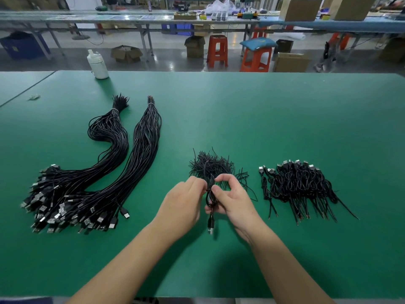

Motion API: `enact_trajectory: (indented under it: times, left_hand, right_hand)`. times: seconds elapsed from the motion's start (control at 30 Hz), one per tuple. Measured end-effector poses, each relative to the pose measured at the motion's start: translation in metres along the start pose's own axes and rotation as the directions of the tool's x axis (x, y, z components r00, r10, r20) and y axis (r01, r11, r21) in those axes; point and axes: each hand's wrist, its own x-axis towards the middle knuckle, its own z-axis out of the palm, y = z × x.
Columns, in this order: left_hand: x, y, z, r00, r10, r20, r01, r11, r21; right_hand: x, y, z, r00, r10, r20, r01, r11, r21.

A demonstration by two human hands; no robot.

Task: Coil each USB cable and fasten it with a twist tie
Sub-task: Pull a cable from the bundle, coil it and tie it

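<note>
Both hands — left hand [185, 201] and right hand [232, 199] — pinch one coiled cable [210, 197] above the green table [285, 119], just before the twist ties [210, 165].

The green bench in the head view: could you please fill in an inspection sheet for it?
Surface: green mat, flat, no damage seen.
Job's things: two long uncoiled bundles at left; ties in a heap, centre; coiled pile at right.
Clutter: white bottle at far edge; small scrap at far left.
Grippers: left hand and right hand both grip one coil.
Cables: plug hangs below the hands.
Surroundings: stools, cartons, far benches.
</note>
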Motion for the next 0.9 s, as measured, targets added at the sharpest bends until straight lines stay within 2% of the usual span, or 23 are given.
enact_trajectory:
  times: [0.2, 0.3, 0.4, 0.5, 0.57, 0.6, 0.7, 0.83, 0.9]
  left_hand:
    - [0.003, 0.003, -0.002, 0.976, -0.213, 0.051, 0.218, 0.928, -0.304]
    - [0.005, 0.001, -0.004, 0.96, -0.263, 0.098, 0.28, 0.893, -0.353]
    - [0.007, 0.002, -0.004, 0.951, -0.29, 0.103, 0.307, 0.875, -0.373]
    - [0.006, 0.006, 0.0, 0.968, -0.231, 0.101, 0.251, 0.924, -0.29]
    - [0.005, 0.009, 0.002, 0.97, -0.217, 0.106, 0.238, 0.935, -0.264]
    - [0.004, 0.01, 0.003, 0.971, -0.215, 0.105, 0.235, 0.937, -0.257]
    - [0.004, 0.014, 0.007, 0.979, -0.188, 0.077, 0.198, 0.969, -0.147]
    - [0.006, 0.02, 0.011, 1.0, -0.015, 0.005, 0.014, 0.99, 0.141]
    - [0.005, 0.02, 0.014, 1.0, 0.008, -0.006, -0.007, 0.988, 0.151]
  right_hand:
    - [-0.001, 0.0, -0.001, 0.994, -0.112, 0.019, 0.113, 0.988, -0.109]
    - [-0.004, -0.002, -0.009, 0.992, -0.103, 0.079, 0.116, 0.974, -0.196]
    - [-0.004, -0.002, -0.01, 0.995, -0.046, 0.086, 0.06, 0.985, -0.163]
    - [-0.001, -0.001, -0.01, 0.998, -0.063, -0.03, 0.057, 0.984, -0.171]
    - [0.001, 0.001, -0.015, 0.988, -0.118, -0.104, 0.075, 0.934, -0.348]
    - [0.002, 0.001, -0.017, 0.984, -0.136, -0.115, 0.08, 0.915, -0.396]
    - [0.003, 0.003, -0.018, 0.981, -0.147, -0.124, 0.088, 0.918, -0.387]
    - [0.005, 0.006, -0.019, 0.983, -0.115, -0.141, 0.032, 0.874, -0.486]
    - [0.006, 0.007, -0.018, 0.986, -0.055, -0.155, -0.026, 0.877, -0.48]
